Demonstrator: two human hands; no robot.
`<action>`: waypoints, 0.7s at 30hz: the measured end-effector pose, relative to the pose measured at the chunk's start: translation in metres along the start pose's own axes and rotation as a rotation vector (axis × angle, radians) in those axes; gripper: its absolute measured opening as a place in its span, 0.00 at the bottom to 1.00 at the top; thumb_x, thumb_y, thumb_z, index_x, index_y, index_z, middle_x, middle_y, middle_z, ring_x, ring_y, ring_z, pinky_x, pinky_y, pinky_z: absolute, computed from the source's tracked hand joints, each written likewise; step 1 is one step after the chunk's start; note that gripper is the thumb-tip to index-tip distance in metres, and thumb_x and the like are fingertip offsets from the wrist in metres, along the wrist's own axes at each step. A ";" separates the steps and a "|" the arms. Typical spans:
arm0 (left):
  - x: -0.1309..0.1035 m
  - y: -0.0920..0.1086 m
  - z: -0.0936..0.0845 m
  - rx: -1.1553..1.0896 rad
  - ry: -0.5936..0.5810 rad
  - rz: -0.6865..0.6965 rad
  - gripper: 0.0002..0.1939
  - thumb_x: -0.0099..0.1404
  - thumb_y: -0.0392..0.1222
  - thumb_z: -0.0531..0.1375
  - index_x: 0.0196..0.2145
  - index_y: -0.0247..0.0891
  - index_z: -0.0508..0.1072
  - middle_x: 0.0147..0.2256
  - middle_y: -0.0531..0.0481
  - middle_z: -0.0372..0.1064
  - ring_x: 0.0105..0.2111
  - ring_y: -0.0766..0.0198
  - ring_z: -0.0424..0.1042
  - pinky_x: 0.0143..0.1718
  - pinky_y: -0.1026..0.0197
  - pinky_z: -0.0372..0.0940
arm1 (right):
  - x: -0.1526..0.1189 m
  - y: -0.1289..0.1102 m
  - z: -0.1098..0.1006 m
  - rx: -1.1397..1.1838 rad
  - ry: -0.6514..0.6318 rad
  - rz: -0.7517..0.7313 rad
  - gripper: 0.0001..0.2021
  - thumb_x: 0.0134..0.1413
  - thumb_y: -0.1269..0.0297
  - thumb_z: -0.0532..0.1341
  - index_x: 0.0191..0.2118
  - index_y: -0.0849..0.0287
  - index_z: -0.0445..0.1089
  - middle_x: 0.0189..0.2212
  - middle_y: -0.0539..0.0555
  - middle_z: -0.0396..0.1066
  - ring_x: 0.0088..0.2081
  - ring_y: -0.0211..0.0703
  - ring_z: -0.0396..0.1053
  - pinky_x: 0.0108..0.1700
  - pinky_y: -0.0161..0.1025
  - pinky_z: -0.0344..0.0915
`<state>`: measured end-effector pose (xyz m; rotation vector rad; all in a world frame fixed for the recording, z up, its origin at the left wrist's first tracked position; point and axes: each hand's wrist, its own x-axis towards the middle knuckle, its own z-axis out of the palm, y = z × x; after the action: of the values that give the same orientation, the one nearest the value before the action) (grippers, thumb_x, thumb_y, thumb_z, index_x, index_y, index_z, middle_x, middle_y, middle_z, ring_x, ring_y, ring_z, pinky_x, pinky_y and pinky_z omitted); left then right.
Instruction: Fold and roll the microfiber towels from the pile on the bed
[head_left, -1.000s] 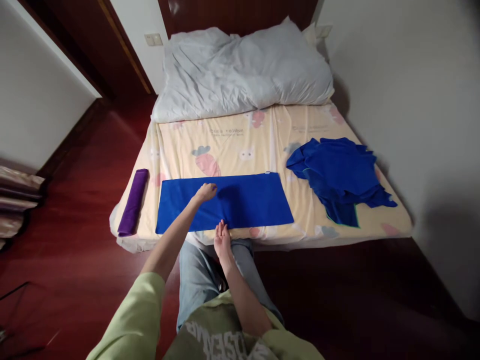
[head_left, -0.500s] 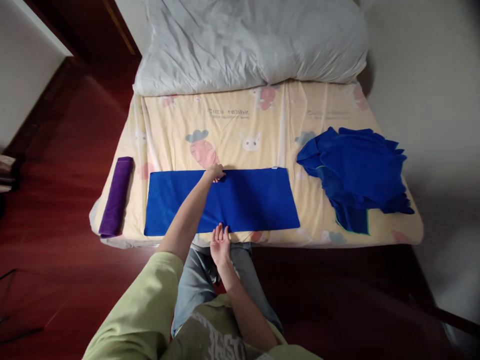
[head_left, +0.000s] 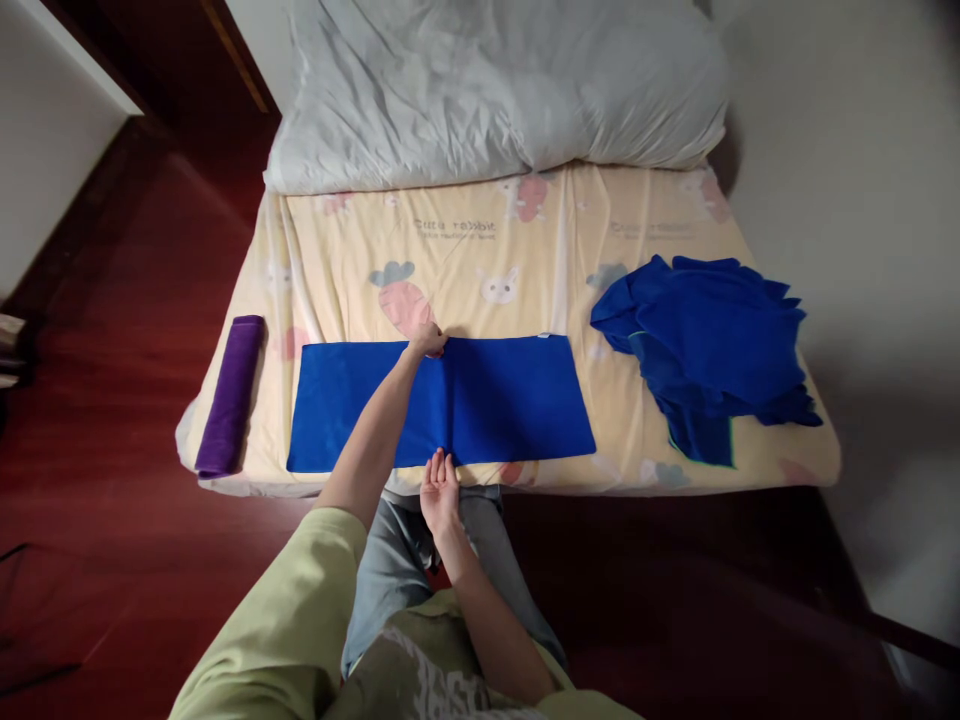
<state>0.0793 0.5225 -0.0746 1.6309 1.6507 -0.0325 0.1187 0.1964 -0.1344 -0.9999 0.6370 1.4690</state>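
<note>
A blue towel (head_left: 517,400) lies as a long flat strip across the front of the bed, with a small white tag on its far edge. My left hand (head_left: 427,340) reaches over it and pinches the far edge near the middle. At the near edge my right hand (head_left: 440,490), palm up, grips the cloth between thumb and fingers. Between the two hands a raised crease runs across the towel. The thumb tips are partly hidden by the cloth and fingers.
A rolled purple towel (head_left: 231,397) lies at the bed's left edge. A loose heap of blue cloths (head_left: 712,340) sits on the right. Behind is a bulky grey quilt (head_left: 495,100). The patterned yellow sheet (head_left: 465,285) covers the bed; a wall stands close on the right.
Both hands have closed on the towel's opposite edges, and a narrow ridge has risen between them. The view has shifted slightly; the purple towel and blue heap are as before.
</note>
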 end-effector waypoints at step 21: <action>-0.015 0.002 -0.005 -0.040 0.138 0.022 0.11 0.66 0.39 0.59 0.30 0.32 0.80 0.20 0.47 0.72 0.28 0.62 0.75 0.38 0.67 0.69 | -0.014 -0.010 -0.001 -0.092 -0.055 -0.053 0.08 0.68 0.68 0.60 0.40 0.58 0.78 0.47 0.55 0.81 0.54 0.37 0.77 0.65 0.42 0.68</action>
<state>0.0763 0.5126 -0.0623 1.6525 1.7251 0.1257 0.1284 0.1898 -0.1211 -1.0357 0.5036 1.4847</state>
